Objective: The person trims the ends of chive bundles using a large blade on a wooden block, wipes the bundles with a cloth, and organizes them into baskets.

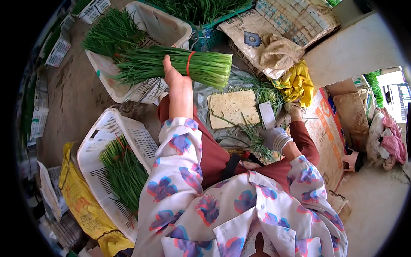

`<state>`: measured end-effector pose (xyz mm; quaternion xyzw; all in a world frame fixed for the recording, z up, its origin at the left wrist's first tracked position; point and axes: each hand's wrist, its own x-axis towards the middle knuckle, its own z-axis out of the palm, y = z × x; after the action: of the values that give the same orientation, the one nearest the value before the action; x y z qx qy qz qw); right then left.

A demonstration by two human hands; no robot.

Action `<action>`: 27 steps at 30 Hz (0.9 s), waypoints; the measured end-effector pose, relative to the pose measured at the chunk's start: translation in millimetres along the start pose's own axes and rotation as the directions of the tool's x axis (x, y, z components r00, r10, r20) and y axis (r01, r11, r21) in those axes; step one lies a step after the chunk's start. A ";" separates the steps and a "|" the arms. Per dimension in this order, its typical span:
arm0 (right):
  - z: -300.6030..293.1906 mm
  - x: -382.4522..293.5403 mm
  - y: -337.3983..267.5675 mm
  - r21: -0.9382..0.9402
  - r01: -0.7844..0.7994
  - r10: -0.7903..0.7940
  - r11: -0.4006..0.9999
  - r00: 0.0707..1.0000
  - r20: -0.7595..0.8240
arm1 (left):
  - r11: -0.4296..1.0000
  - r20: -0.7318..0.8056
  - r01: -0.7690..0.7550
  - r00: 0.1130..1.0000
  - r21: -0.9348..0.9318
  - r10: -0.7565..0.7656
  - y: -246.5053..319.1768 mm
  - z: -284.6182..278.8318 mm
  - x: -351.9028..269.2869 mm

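My bare left hand (177,73) holds a large bundle of green garlic chives (210,69) from below, its leaves pointing left and its pale cut ends right. A red band rings the bundle. My right hand (275,138), in a grey glove with a striped cuff, grips a cleaver with a broad pale blade (267,114); its handle is hidden in the fist. Left of the blade a worn cutting board (233,109) lies on grey sheeting, with a few loose leaves on it. Cut trimmings (269,96) are scattered beside the board and blade.
A white crate (141,136) at lower left holds banded chives. Another white crate (106,74) with chives stands at upper left, a green crate (210,27) behind. Sacks, one yellow (297,83), lie at upper right. Cardboard (324,128) lies beyond my right leg.
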<state>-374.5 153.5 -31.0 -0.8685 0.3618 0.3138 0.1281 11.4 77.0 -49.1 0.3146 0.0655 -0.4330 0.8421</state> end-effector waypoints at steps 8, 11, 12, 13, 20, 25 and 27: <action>-90.0 23.0 -49.5 0.269 0.325 0.030 0.907 0.586 -0.810 | 0.998 -0.137 0.056 0.989 0.018 -0.053 1.7 14.3 -16.3; -128.4 42.8 -60.3 0.124 0.423 -0.057 0.897 0.389 -0.919 | 0.992 -0.063 0.035 0.997 -0.119 -0.043 1.5 5.1 -6.5; -140.6 47.6 -66.3 0.037 0.441 -0.107 0.897 0.296 -0.949 | 0.998 -0.074 -0.005 0.997 -0.067 0.000 0.9 2.0 -0.8; -150.0 50.9 -71.1 0.034 0.442 -0.110 0.897 0.295 -0.949 | 0.999 -0.078 -0.039 0.996 -0.015 0.037 -0.5 3.6 0.9; -164.0 71.6 -88.4 0.164 0.459 0.011 0.873 0.318 -0.948 | 0.999 -0.102 -0.012 0.995 -0.047 0.007 1.3 0.2 -2.5; -142.4 86.2 -77.8 0.339 0.611 0.185 0.715 0.302 -0.935 | 0.999 -0.029 0.027 0.999 -0.035 -0.028 -18.3 10.6 -11.2; -141.4 88.3 -81.2 0.390 0.717 0.218 0.578 0.325 -0.920 | 0.996 0.134 0.061 0.990 -0.068 -0.052 -21.2 3.4 -3.9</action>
<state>-205.2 98.8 21.3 -0.7881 0.2993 -0.4375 0.3129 -7.8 68.7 -54.9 0.2528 0.0339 -0.4740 0.8427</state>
